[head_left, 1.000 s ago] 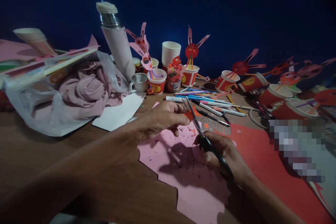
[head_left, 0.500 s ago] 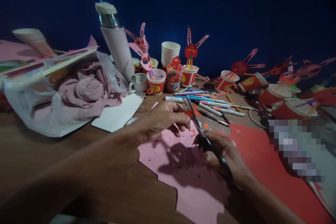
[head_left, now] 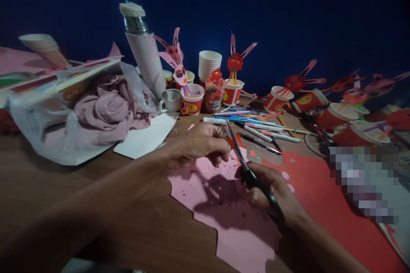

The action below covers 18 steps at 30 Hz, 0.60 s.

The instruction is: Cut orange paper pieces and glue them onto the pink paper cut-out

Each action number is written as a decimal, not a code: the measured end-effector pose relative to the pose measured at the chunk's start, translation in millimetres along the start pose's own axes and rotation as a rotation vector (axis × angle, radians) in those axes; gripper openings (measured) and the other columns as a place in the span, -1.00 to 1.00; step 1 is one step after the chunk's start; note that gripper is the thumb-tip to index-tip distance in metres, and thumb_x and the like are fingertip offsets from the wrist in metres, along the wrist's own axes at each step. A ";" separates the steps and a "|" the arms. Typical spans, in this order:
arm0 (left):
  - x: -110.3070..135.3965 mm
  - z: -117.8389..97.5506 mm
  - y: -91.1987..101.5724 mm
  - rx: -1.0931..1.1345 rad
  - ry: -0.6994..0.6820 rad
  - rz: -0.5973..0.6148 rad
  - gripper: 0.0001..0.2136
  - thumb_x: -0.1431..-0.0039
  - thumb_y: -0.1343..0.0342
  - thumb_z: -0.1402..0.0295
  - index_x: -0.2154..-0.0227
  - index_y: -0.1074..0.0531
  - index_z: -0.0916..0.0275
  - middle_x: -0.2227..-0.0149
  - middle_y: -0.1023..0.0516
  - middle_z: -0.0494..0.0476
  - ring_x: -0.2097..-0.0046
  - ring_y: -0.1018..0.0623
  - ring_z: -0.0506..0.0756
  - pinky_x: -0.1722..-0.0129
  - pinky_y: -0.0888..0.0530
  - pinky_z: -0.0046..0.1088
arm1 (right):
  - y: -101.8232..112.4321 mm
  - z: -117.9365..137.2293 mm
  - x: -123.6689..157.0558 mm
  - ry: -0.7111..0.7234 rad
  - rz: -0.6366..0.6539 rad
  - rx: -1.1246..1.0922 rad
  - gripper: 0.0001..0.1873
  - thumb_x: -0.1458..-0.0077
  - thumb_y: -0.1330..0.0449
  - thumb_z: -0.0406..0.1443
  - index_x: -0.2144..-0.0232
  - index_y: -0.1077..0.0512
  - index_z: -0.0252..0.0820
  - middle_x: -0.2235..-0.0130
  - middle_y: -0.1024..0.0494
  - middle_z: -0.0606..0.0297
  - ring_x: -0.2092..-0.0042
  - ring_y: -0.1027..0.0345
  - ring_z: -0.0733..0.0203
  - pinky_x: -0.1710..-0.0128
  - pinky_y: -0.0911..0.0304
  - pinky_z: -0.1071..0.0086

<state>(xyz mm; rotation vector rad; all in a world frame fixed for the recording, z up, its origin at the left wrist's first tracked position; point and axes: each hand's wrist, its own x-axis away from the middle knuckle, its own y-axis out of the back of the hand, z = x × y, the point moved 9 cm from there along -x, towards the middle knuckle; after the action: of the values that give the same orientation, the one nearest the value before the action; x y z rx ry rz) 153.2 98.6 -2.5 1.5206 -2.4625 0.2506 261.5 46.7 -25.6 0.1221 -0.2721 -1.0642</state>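
Note:
My left hand pinches a small red paper scrap just above a pink paper sheet on the wooden table. My right hand grips black-handled scissors, their blades pointing up and away into the red scrap. Both hands hover over the pink sheet, which carries small cut-out bits and dark specks. A red paper sheet lies under my right forearm.
Pens and markers lie scattered behind the hands. Red paper cups with rabbit-eared paper figures line the back, beside a stack of white cups, a tall flask and a metal mug. A plastic bag with cloth sits left.
The scissors and the red scrap have shifted slightly toward me and the blades have closed a little on the scrap. The view has barely moved.

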 end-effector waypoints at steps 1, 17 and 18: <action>-0.1 -0.3 0.1 0.001 -0.006 0.002 -0.92 0.17 -0.07 0.59 0.62 -0.41 0.33 0.65 -0.44 0.07 0.63 -0.36 -0.02 0.59 -0.34 -0.48 | 0.3 0.8 -0.1 0.007 0.000 0.014 -0.49 0.22 -0.18 0.10 0.43 -0.31 -0.21 0.56 -0.22 0.42 0.55 -0.03 0.37 0.58 0.03 0.48; -4.0 3.1 -0.1 -0.015 0.054 0.035 -0.92 0.19 -0.04 0.56 0.66 -0.38 0.31 0.69 -0.38 0.00 0.64 -0.32 -0.06 0.64 -0.32 -0.56 | 0.4 -0.5 -2.2 -0.035 -0.017 -0.013 -0.50 0.25 -0.23 0.07 0.46 -0.31 -0.24 0.60 -0.21 0.44 0.58 0.01 0.41 0.62 0.07 0.51; -3.8 2.8 -0.3 -0.001 0.053 0.035 -0.92 0.18 -0.04 0.56 0.65 -0.38 0.31 0.69 -0.38 0.00 0.64 -0.33 -0.06 0.64 -0.33 -0.56 | 1.1 -0.4 -2.2 -0.033 -0.027 -0.015 -0.50 0.26 -0.23 0.07 0.46 -0.32 -0.24 0.60 -0.21 0.44 0.58 0.01 0.41 0.62 0.06 0.52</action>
<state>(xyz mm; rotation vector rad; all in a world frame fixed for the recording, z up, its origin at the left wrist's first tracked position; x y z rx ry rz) 154.8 101.0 -6.3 1.4521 -2.4493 0.2922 261.6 49.2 -26.1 0.0952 -0.2926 -1.0955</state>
